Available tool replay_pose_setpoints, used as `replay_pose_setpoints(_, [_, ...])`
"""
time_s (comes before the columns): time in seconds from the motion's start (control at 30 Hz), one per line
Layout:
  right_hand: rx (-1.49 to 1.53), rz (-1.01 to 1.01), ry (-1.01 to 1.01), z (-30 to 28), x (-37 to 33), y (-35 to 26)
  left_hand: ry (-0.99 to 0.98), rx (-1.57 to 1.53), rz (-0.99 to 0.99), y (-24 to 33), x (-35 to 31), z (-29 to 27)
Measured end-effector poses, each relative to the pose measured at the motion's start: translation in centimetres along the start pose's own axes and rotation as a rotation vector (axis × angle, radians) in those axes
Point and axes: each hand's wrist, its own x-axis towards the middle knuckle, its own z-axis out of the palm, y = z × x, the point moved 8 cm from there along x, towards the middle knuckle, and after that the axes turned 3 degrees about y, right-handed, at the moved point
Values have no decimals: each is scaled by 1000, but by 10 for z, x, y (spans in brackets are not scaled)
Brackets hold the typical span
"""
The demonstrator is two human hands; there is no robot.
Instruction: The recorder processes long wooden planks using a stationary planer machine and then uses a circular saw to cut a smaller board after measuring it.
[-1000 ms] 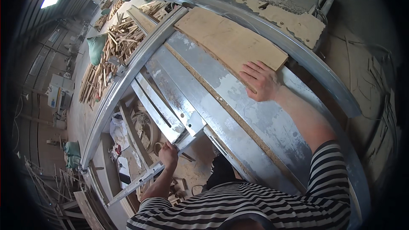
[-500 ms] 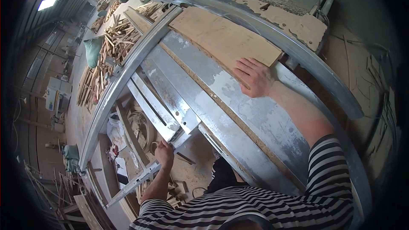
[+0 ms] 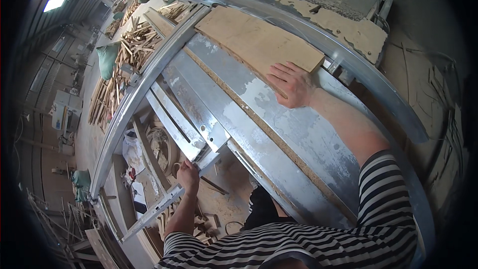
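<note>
A flat, pale brown wooden board [image 3: 259, 37] lies along the far part of a worn grey metal machine table [image 3: 298, 134]. My right hand [image 3: 290, 84] rests at the board's near edge close to its right end, with fingers stretched out over the top. At the left, my left hand [image 3: 187, 175] is closed around the metal rail [image 3: 204, 162] of the frame, beside the near end of the slotted white metal plates [image 3: 174, 122]. That rail is partly covered by the fingers.
A curved-looking metal beam [image 3: 149, 89] borders the table on the left, and another rail [image 3: 298, 27] runs beyond the board. Piled wood strips [image 3: 134, 45] lie at the far left. Offcuts lie on the floor below my left arm. Another bench [image 3: 338, 20] holds a dusty sheet.
The board and my right hand have shifted slightly left and away, uncovering more metal at the board's right end. My left hand keeps its grip. The whole view has shifted slightly.
</note>
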Motion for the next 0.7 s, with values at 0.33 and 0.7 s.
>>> replay_pose_setpoints(0.33, [-10, -1, 25, 1, -3, -1, 26, -12, 46, 1, 1, -1])
replay_pose_setpoints(0.7, [7, -77, 100, -8, -1, -6, 99, -14, 119, -6, 8, 6])
